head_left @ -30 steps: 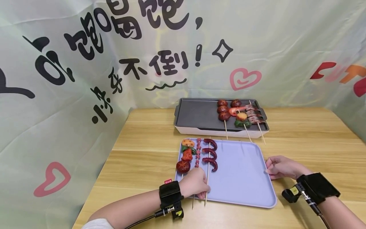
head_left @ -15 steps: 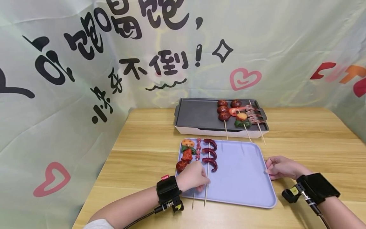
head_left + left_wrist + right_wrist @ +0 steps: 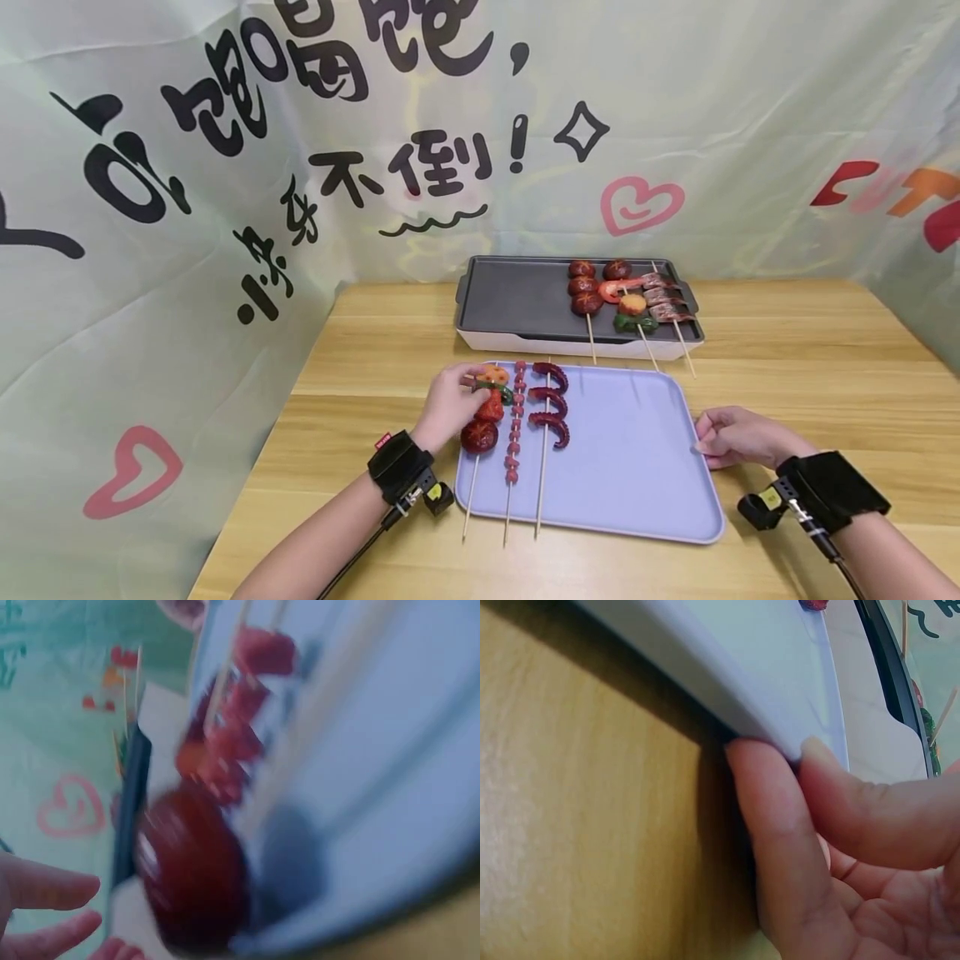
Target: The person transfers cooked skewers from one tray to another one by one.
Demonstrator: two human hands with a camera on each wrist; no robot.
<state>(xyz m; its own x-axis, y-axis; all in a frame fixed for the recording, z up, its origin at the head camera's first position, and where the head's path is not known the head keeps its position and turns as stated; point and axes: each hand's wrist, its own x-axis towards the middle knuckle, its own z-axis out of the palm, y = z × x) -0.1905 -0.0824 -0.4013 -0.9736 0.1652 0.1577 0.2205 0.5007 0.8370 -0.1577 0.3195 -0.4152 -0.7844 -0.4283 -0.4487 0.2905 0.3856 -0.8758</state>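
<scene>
"What's on the far left?"
"The left hand [image 3: 452, 405], its grip parted at the upper pieces of the mixed skewer [image 3: 491, 408]."
"Where's that lying?"
"On the left side of the lavender tray [image 3: 630, 467]; the pink skewer [image 3: 515, 425], then the tentacle skewer [image 3: 553, 402], lie beside it."
"And rightmost?"
"The right hand [image 3: 744, 438], its grip pinching the tray's right edge."

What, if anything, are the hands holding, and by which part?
The right hand pinches the pale purple rectangular tray by its right rim. The left hand, spread at the leftmost multicoloured food skewer with a wooden stick, shows no clear grip.
</scene>
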